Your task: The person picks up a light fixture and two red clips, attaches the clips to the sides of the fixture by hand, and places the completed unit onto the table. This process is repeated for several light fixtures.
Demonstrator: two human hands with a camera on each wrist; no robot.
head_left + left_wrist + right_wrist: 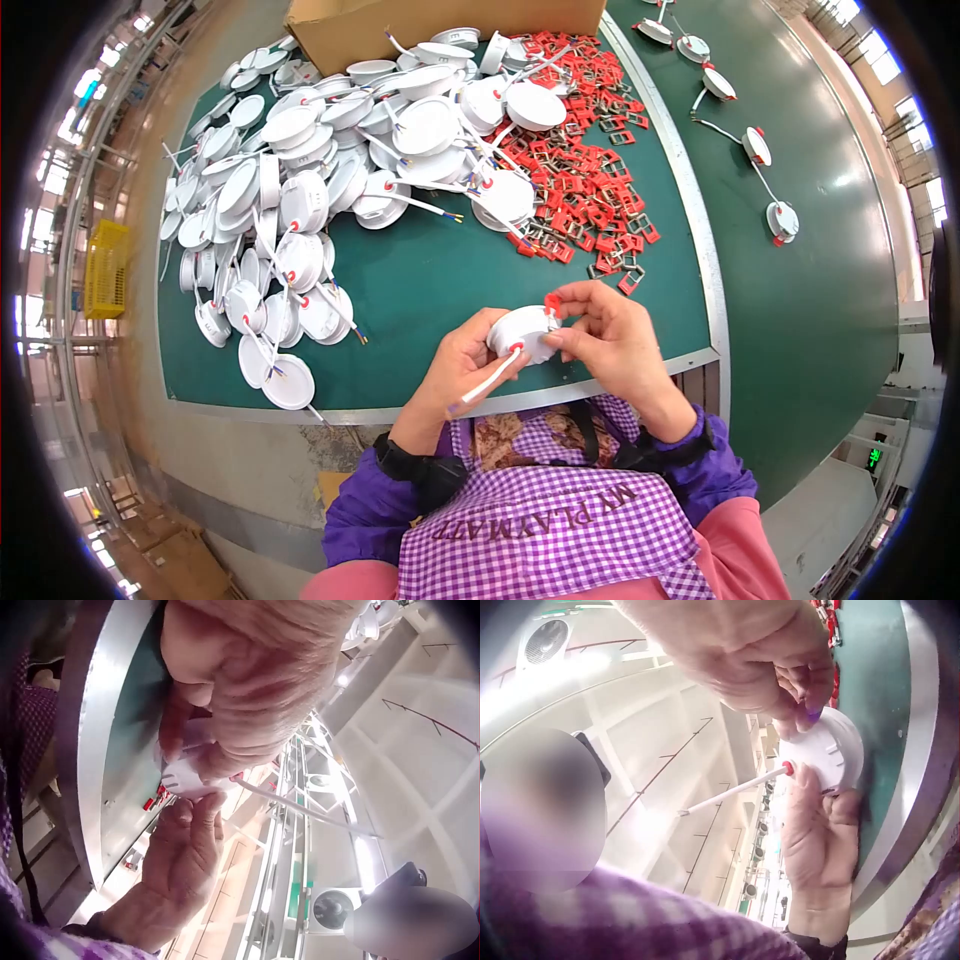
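My left hand (458, 366) grips a round white downlight (520, 325) by its side, thumb and fingers around its rim. A white cable (485, 382) runs out of a red grommet on the lamp and points toward me. At the lamp's far right edge, my right hand (618, 338) pinches a small red clip (552, 300) between its fingers, with the thumb close against the rim. In the right wrist view the lamp's white back (840, 754) shows between both hands. The left wrist view has the lamp (187, 776) partly hidden behind the left fingers.
A large heap of white downlights (300, 130) covers the table's left and back. Beside it lies a pile of red metal-framed clips (590, 170). A cardboard box (440, 25) stands behind. Across the metal edge (690, 190), several finished-looking lamps (757, 147) line a green surface (830, 280).
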